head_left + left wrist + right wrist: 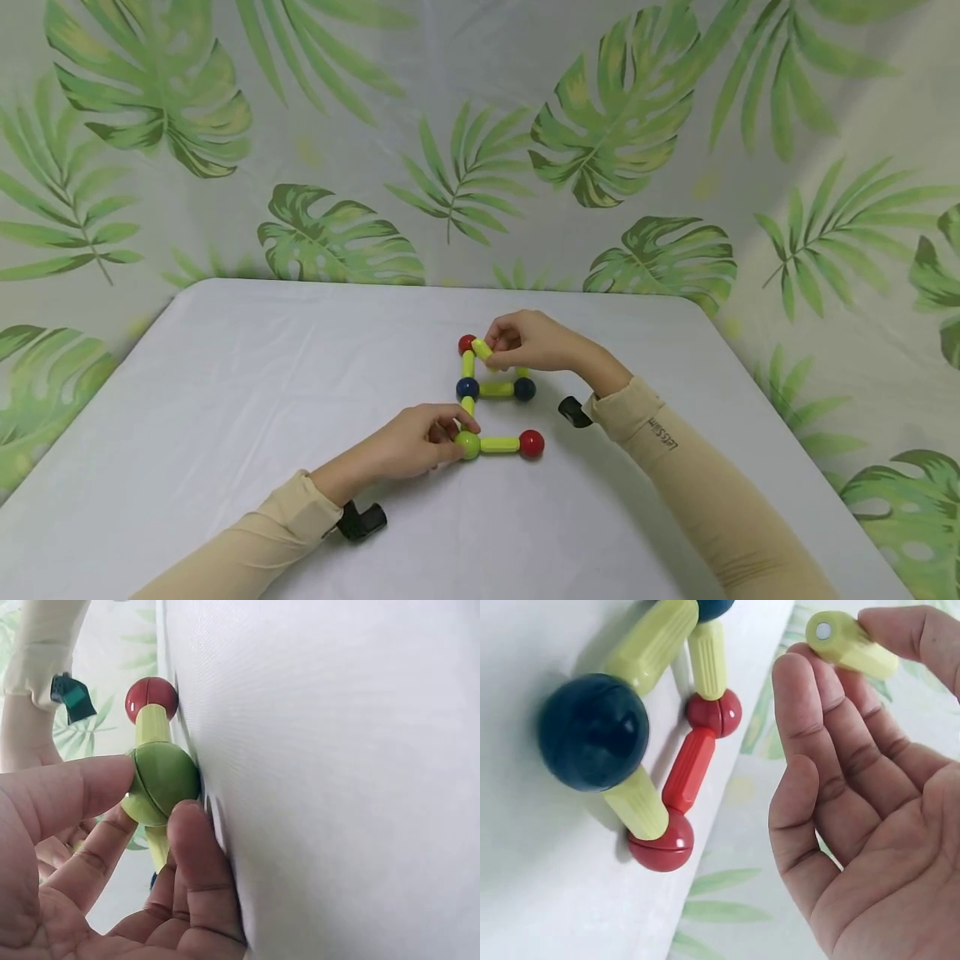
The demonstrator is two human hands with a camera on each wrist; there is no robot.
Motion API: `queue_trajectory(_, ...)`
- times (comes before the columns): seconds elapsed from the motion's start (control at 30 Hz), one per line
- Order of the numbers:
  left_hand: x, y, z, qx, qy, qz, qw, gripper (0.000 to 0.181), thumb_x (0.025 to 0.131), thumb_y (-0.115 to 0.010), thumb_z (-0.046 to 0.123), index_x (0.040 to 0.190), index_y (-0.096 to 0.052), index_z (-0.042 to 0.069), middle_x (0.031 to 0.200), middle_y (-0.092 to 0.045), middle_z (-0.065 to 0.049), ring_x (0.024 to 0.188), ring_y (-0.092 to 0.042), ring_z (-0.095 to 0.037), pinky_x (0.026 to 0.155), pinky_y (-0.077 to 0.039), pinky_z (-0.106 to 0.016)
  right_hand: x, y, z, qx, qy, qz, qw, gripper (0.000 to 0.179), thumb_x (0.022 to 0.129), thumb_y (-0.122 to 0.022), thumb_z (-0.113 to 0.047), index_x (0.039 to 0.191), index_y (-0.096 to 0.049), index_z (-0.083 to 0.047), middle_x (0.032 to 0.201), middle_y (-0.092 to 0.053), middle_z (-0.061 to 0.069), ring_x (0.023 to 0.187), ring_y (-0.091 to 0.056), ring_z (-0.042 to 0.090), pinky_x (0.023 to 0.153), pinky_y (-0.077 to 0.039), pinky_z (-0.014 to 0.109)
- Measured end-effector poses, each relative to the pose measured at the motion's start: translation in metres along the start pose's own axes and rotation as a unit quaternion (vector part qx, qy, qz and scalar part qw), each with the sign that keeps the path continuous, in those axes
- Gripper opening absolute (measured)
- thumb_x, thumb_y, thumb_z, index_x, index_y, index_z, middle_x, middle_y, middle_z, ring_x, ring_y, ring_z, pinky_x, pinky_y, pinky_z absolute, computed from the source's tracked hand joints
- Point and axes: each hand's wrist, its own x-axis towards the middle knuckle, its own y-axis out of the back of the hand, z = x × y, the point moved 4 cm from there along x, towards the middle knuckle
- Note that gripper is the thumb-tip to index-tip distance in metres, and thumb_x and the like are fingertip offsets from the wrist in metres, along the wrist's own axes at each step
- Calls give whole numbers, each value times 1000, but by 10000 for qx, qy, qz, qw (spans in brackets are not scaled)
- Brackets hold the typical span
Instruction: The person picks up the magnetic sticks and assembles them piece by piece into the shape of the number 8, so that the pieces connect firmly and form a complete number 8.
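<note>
A flat frame of balls and rods lies mid-table. My left hand (441, 437) pinches its green ball (468, 444) (161, 782) between thumb (90, 787) and finger. From there a yellow rod (499, 445) runs to a red ball (531, 443). Two dark blue balls (467, 387) (524, 388) sit above, joined by a yellow rod (496, 389). My right hand (510, 348) pinches a loose yellow rod (482, 350) (851, 645) by the far red ball (467, 343). In the right wrist view a red rod (688, 769) links two red balls (714, 714) (661, 841); the head view hides it under that hand.
The white table (225, 400) has rounded far corners, and a leaf-print cloth (337, 125) hangs behind and around it. Black wrist mounts (360, 521) (573, 411) sit on both beige sleeves. Bare tabletop lies left, right and in front of the frame.
</note>
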Motion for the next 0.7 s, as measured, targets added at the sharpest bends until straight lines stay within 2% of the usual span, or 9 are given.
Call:
queue_trajectory(0.13,2,1,-2,-243,113,-79,9996,26,97,-75,12,123,-73,13,102,-66,-6,79,-61,-13,64,-52,-25,-11,2,4,177,-179,132,9996,18,96,-78,-23,108,-71,-11,90,-75,0,91,-72,37,80,-53,30)
queue_trajectory(0.4,4,3,-5,-445,253,-127,9986,28,98,-76,12,125,-73,10,101,-65,-6,79,-58,-15,65,-47,-22,-29,4,12,569,-617,439,9955,25,98,-78,-29,110,-69,-9,90,-74,3,97,-69,41,84,-49,34)
queue_trajectory(0.7,2,3,-5,-572,319,-153,9977,29,97,-77,12,126,-74,11,102,-65,-6,81,-56,-16,67,-45,-22,-42,2,30,1019,-955,654,9880,31,100,-77,-32,113,-67,-7,92,-76,2,101,-74,36,97,-53,39)
